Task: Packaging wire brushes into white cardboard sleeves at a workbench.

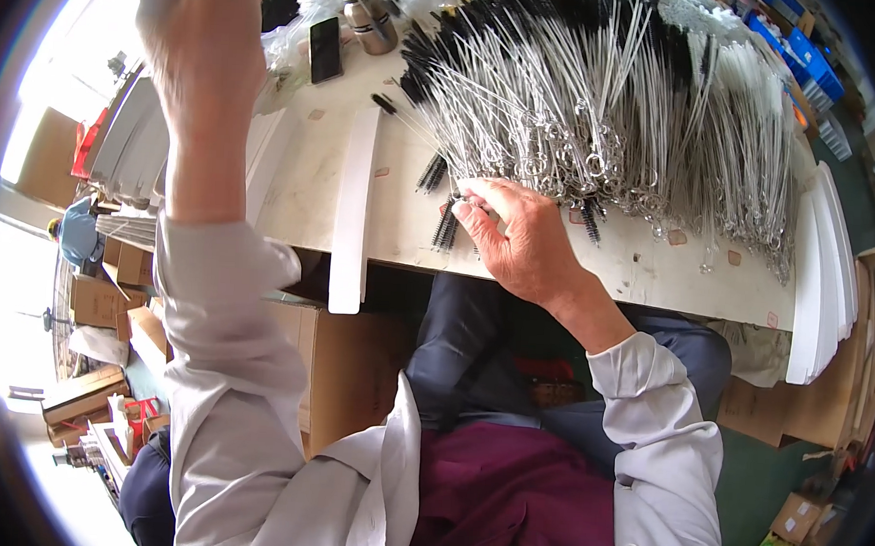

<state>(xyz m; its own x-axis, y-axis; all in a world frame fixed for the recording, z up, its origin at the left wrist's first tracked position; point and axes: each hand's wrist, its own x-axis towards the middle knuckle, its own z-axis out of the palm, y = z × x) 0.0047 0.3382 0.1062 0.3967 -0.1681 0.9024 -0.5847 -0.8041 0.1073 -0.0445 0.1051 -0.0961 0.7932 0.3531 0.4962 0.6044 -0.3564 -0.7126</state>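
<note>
My right hand (522,238) is closed at the front of the table, thumb and forefinger pinched on a thin wire brush (446,229) whose black bristles show just left of the fingertips. Beyond it lies a big heap of wire-handled brushes (562,113), with looped ends toward me and mostly black bristles at the far side. My left hand (202,38) is raised at the upper left; its fingers run out of the picture. Between the hands, a long narrow white box (352,211) lies on the table with its near end sticking out past the edge.
On the table (407,198) at the back left are a black phone (325,50) and a metal canister (370,21). White flat strips (823,280) stand stacked at the right edge. A cardboard box (355,367) is under the table; more cartons (104,298) stand at left.
</note>
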